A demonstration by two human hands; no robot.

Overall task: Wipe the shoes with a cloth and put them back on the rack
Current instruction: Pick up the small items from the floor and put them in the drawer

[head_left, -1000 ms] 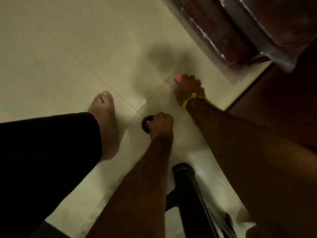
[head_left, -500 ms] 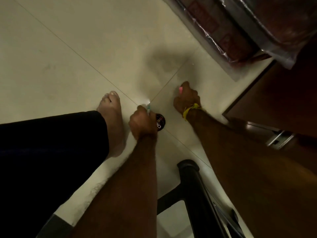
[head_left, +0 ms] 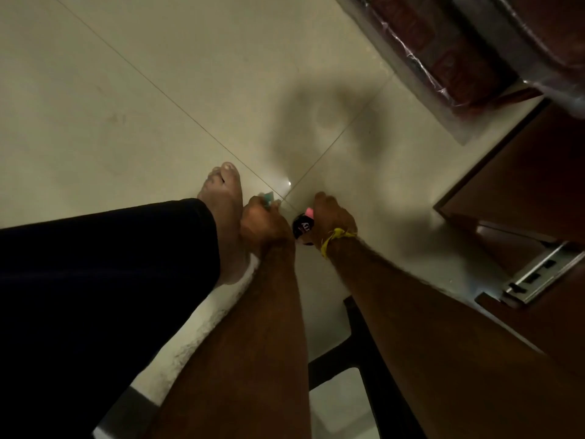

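Observation:
The scene is dim, and no shoe or rack shows plainly. A small round black tin (head_left: 303, 228) with white lettering sits low over the pale floor tiles, between my hands. My right hand (head_left: 332, 218), a yellow thread round its wrist, is curled against the tin's right side and pinches a small pink thing (head_left: 308, 212). My left hand (head_left: 262, 221) is just left of the tin, fingers curled round a small teal thing (head_left: 269, 198). What the pink and teal things are cannot be made out.
My bare foot (head_left: 221, 198) and black trouser leg (head_left: 110, 280) stand left of my hands. A black frame (head_left: 367, 350) rises below my arms. A brown wooden panel (head_left: 522, 201) with a metal rail (head_left: 538, 274) is on the right, a plastic-wrapped bundle (head_left: 443, 49) top right.
My right hand has come back from the far tile to the tin's right side. My left hand has let the tin go, shifted left, and now shows a teal thing.

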